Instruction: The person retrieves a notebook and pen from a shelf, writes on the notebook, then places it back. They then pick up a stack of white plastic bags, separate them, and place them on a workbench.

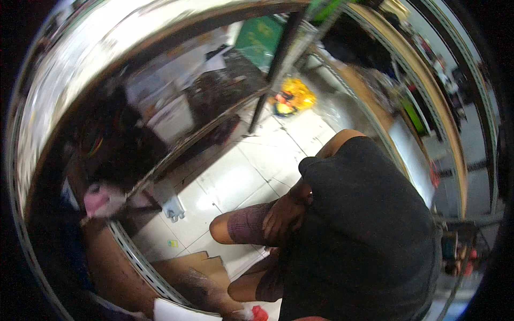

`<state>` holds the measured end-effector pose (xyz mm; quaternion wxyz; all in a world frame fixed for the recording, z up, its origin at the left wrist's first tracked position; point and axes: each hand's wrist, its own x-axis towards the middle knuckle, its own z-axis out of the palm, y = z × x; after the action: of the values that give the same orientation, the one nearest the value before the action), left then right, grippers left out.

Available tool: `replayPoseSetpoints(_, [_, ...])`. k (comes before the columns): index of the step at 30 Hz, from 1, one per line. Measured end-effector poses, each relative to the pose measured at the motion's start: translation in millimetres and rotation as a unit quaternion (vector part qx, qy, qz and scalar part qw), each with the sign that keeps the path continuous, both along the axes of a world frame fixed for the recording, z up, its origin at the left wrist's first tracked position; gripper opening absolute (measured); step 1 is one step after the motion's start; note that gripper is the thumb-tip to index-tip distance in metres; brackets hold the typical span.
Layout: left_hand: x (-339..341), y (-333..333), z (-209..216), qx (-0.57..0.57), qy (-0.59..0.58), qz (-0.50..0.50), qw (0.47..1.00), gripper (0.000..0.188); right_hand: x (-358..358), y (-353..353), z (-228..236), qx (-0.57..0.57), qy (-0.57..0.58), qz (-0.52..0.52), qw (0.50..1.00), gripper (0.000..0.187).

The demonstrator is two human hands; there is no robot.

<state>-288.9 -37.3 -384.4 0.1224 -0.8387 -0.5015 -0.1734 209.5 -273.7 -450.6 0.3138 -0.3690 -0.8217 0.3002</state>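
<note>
My right hand [285, 218] rests on my thigh, by the hem of my dark purplish shorts [249, 223]. Its fingers lie loosely stretched over the cloth in shadow, and I see nothing held in them. The black shirt [369, 230] on my torso fills much of the lower right. My left hand does not show; the torso may hide it. Both bent knees [220, 229] point left above the white tiled floor [230, 171]. Nearest them, a torn piece of brown cardboard [198, 267] lies on the floor.
Metal-framed shelving [144, 267] runs along the left, with cluttered boxes and papers. Another rack [428, 96] stands at right. A yellow bag [297, 97] sits on the floor beyond, near a dark post [267, 91]. A small grey object [173, 208] and a red scrap [259, 313] lie lower.
</note>
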Motion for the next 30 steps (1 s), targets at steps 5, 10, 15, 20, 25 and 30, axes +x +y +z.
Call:
replayPoseSetpoints(5, [40,36,27,-0.212,0.126,0.000,0.969,0.065,-43,-75,112,-0.031,0.049,-0.129,0.990,0.035])
replayPoseSetpoints(10, [77,21,37,-0.348,0.220,0.127,0.903,0.073,-57,-130,219,-0.093,0.119,-0.192,0.970,0.034])
replayPoseSetpoints(15, [115,47,46,-0.575,0.034,0.250,0.778,0.057,-142,-226,269,-0.275,0.153,-0.788,0.528,0.031])
replayPoseSetpoints(20, [150,-85,19,-0.730,0.150,-0.084,0.661,0.038,-180,-430,213,-0.287,0.106,-0.949,0.079,0.027])
replayPoseSetpoints(25, [172,-235,99,-0.678,0.186,-0.296,0.647,0.037,-233,-675,190,-0.375,0.042,-0.916,-0.138,0.025])
replayPoseSetpoints(30, [143,-312,120,-0.598,0.145,-0.310,0.725,0.017,-275,-878,148,-0.426,-0.015,-0.889,-0.165,0.038])
